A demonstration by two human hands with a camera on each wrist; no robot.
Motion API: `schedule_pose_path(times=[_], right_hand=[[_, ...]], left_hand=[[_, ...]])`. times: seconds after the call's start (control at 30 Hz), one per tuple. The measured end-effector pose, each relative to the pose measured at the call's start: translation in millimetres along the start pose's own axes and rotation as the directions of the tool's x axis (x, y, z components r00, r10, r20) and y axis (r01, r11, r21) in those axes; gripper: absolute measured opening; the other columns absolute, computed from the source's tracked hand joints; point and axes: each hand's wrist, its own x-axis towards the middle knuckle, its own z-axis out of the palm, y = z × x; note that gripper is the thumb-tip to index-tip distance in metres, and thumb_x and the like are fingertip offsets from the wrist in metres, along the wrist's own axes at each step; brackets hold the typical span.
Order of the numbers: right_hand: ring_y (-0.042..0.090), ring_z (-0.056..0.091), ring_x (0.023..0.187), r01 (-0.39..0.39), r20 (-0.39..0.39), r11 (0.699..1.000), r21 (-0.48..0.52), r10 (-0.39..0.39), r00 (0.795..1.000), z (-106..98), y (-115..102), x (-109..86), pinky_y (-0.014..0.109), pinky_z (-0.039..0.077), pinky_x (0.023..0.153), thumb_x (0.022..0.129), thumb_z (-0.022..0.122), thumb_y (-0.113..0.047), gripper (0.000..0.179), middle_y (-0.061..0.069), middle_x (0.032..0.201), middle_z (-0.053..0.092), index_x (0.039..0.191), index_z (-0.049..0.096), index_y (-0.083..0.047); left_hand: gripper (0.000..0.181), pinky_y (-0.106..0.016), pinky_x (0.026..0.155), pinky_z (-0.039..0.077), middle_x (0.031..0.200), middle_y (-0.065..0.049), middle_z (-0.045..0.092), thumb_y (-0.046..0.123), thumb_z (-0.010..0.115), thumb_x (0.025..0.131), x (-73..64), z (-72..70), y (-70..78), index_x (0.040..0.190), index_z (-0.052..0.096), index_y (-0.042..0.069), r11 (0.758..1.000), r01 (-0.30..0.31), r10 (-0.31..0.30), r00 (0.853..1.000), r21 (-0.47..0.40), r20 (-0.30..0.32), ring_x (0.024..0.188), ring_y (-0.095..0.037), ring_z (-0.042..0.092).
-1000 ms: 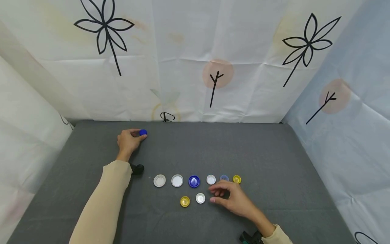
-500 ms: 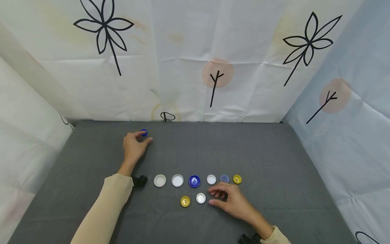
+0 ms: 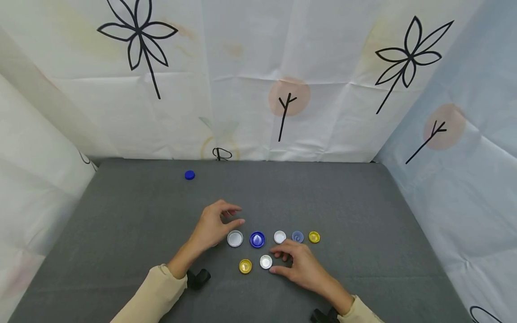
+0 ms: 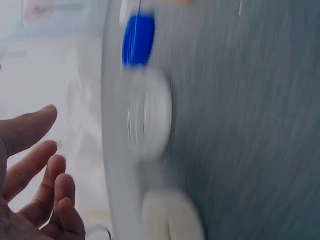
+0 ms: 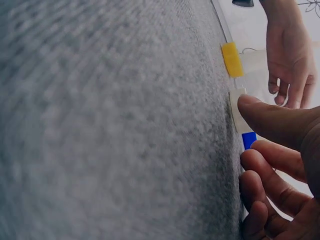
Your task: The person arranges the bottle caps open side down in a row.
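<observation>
My left hand [image 3: 212, 226] hovers over the left end of a row of bottle caps, thumb and fingers apart, holding nothing. It hides most of the leftmost white cap. Beside its thumb lies a white cap [image 3: 235, 238], followed by a dark blue cap [image 3: 257, 240]. My right hand [image 3: 299, 264] is low over the cloth, its thumb and fingertips just right of a small white cap [image 3: 265, 262] in the front row. A yellow cap [image 3: 245, 266] lies left of that one. Far back on the left, a blue cap [image 3: 190, 175] rests alone, top up.
The back row continues rightward with a small white cap [image 3: 280, 237], a pale blue cap [image 3: 297, 237] and a yellow cap [image 3: 314, 237]. Grey cloth [image 3: 343, 197] covers the table. White printed curtains [image 3: 242, 89] stand behind and at both sides.
My left hand has let go of the blue cap at the back left and come forward and right to the row. My right hand has shifted slightly left, closer to the small white cap.
</observation>
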Motion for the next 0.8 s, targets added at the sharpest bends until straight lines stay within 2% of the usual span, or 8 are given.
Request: schedule_pose_path(times=[0.17,0.3,0.4,0.5,0.63,0.8], right_hand=[[0.004,0.054,0.072,-0.02,0.013,0.997,-0.068,0.021,1.0,3,-2,3.3,0.021,0.048,0.064,0.073,0.093,-0.021,0.037,-0.007,0.087,0.061,0.105,0.077,-0.012],[0.001,0.05,0.072,-0.038,0.02,0.994,-0.107,0.04,0.999,5,-4,4.1,0.02,0.045,0.063,0.073,0.093,-0.024,0.035,-0.01,0.087,0.058,0.104,0.077,-0.016],[0.001,0.049,0.071,-0.036,0.018,0.993,-0.108,0.038,0.999,6,-5,4.1,0.018,0.043,0.062,0.073,0.093,-0.024,0.034,-0.011,0.087,0.057,0.103,0.078,-0.018],[0.002,0.049,0.071,-0.029,0.013,0.995,-0.091,0.03,0.999,6,-5,4.2,0.018,0.042,0.062,0.074,0.092,-0.024,0.032,-0.01,0.087,0.057,0.102,0.078,-0.018],[0.003,0.051,0.071,-0.032,0.001,0.997,-0.067,0.032,0.999,7,-5,3.5,0.019,0.045,0.063,0.074,0.092,-0.023,0.032,-0.009,0.086,0.058,0.102,0.078,-0.018],[0.006,0.055,0.071,-0.004,-0.066,1.0,-0.018,0.003,0.998,5,-5,2.6,0.023,0.049,0.063,0.073,0.093,-0.018,0.033,-0.006,0.084,0.061,0.102,0.078,-0.016]], left_hand=[[0.025,-0.029,0.068,0.049,0.087,-0.003,0.066,0.014,0.087,0.081,-18.6,15.9,13.6,0.103,0.078,0.008,0.999,-0.043,0.044,0.993,-0.014,0.114,0.078,-0.018,0.061],[0.022,-0.027,0.067,0.046,0.084,0.001,0.063,0.014,0.088,0.08,-30.5,26.3,17.2,0.099,0.078,0.009,0.998,-0.061,0.062,0.979,-0.011,0.193,0.077,-0.015,0.058],[0.023,-0.027,0.069,0.046,0.082,0.003,0.062,0.014,0.089,0.078,-37.0,32.8,17.8,0.098,0.078,0.01,0.998,-0.07,0.069,0.971,-0.002,0.227,0.077,-0.014,0.057],[0.022,-0.027,0.069,0.045,0.081,0.004,0.061,0.015,0.09,0.077,-42.3,37.7,18.3,0.095,0.078,0.01,0.997,-0.074,0.07,0.971,0.013,0.228,0.078,-0.013,0.055],[0.02,-0.027,0.07,0.045,0.079,0.005,0.06,0.015,0.09,0.077,-46.8,41.4,20.7,0.092,0.077,0.012,0.997,-0.07,0.062,0.98,0.036,0.19,0.079,-0.013,0.053],[0.015,-0.028,0.07,0.047,0.08,0.007,0.061,0.019,0.086,0.083,-46.9,42.0,24.3,0.094,0.079,0.011,0.998,-0.06,0.057,0.987,0.011,0.15,0.078,-0.012,0.054]])
